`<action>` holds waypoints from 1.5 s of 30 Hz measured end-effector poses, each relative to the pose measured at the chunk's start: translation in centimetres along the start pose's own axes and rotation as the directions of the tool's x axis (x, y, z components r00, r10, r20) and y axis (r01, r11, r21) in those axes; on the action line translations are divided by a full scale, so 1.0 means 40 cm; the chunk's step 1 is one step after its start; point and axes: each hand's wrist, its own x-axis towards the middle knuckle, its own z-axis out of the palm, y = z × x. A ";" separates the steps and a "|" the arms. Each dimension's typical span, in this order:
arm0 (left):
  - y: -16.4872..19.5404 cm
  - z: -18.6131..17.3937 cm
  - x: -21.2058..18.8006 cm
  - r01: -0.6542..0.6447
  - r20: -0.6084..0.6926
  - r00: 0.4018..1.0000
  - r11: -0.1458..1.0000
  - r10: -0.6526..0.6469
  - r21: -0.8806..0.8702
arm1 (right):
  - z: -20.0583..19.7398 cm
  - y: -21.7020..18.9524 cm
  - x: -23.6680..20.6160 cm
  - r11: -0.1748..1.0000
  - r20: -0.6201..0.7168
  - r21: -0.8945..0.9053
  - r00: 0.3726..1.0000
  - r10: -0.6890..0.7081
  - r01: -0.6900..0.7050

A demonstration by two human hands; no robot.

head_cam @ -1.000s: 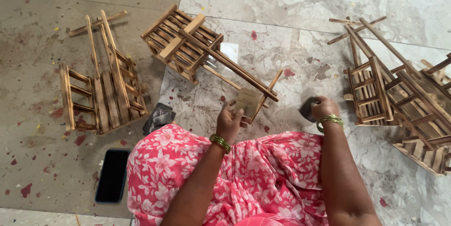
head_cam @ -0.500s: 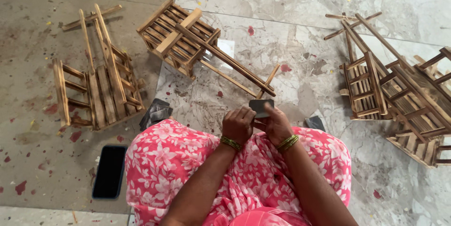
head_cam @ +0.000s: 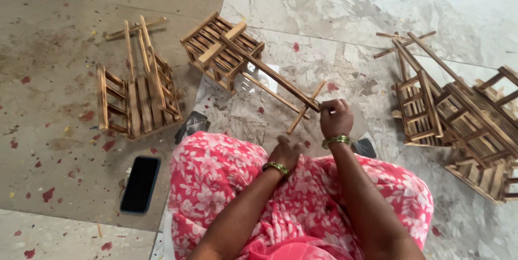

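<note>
Compared with the moment before, the hands are no longer working together at the lap. The right hand (head_cam: 335, 118) is now reaching forward and closing around the near end of the long handle of the wooden cart (head_cam: 224, 52); the left hand (head_cam: 286, 153) is resting loosely curled on the pink floral fabric (head_cam: 226, 179) at the knee, and whether it is holding anything cannot be told. The small dark piece previously held between both hands is no longer showing. By judgement, the work is shifting from the small piece to the cart itself.

The wooden cart is lying on the floor (head_cam: 334, 1) ahead of both hands, a slatted crate body of pale strips with two long bars running back to the right hand. A short cross-stick (head_cam: 305, 107) is sitting at the gripped end.
</note>
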 end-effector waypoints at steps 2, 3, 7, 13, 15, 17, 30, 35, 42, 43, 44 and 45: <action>-0.003 0.007 0.033 -0.129 -0.006 0.987 0.807 0.162 0.576 | 0.027 -0.022 -0.002 0.971 -0.019 -0.049 0.971 -0.237 0.236; -0.003 0.009 0.042 0.005 -0.132 0.991 1.000 -0.008 -0.026 | 0.041 -0.026 -0.011 0.950 0.054 -0.078 0.953 -0.298 0.302; 0.000 -0.001 0.078 0.041 0.013 0.931 0.070 -0.365 -0.997 | 0.078 -0.013 -0.061 0.856 0.209 -0.046 0.843 -0.496 0.515; -0.004 0.011 0.069 -0.018 0.048 0.937 -0.182 -0.347 -0.983 | 0.068 0.039 -0.118 0.735 0.408 -0.037 0.681 -0.608 0.677; -0.008 0.021 0.071 -0.022 0.049 0.950 -0.223 -0.308 -0.975 | 0.070 0.048 -0.116 0.743 0.324 -0.103 0.728 -0.604 0.661; -0.006 0.030 0.078 -0.048 0.012 0.965 -0.224 -0.261 -0.973 | 0.077 0.052 -0.111 0.781 0.293 -0.131 0.777 -0.558 0.611; 0.021 0.027 0.135 0.040 0.051 0.978 -0.057 -0.201 -0.998 | 0.044 0.086 -0.077 0.964 -0.036 0.256 0.997 -0.068 0.075; 0.004 0.015 0.119 0.060 0.060 0.987 -0.009 -0.149 -0.998 | 0.073 0.089 -0.043 0.890 -0.036 -0.098 0.892 -0.450 0.445; -0.007 -0.018 0.102 0.218 0.279 0.923 -0.236 -0.265 -0.947 | 0.052 0.104 -0.053 0.829 0.313 0.168 0.768 -0.559 0.534; -0.009 -0.018 0.110 0.206 0.242 0.927 -0.151 -0.286 -0.967 | 0.042 0.093 -0.055 0.829 0.324 0.186 0.763 -0.559 0.528; -0.010 -0.017 0.118 0.191 0.201 0.932 -0.064 -0.302 -0.980 | 0.032 0.080 -0.058 0.832 0.310 0.115 0.776 -0.549 0.543; -0.015 -0.015 0.124 0.198 0.201 0.930 -0.041 -0.306 -0.979 | 0.025 0.063 -0.065 0.830 0.292 0.044 0.788 -0.542 0.555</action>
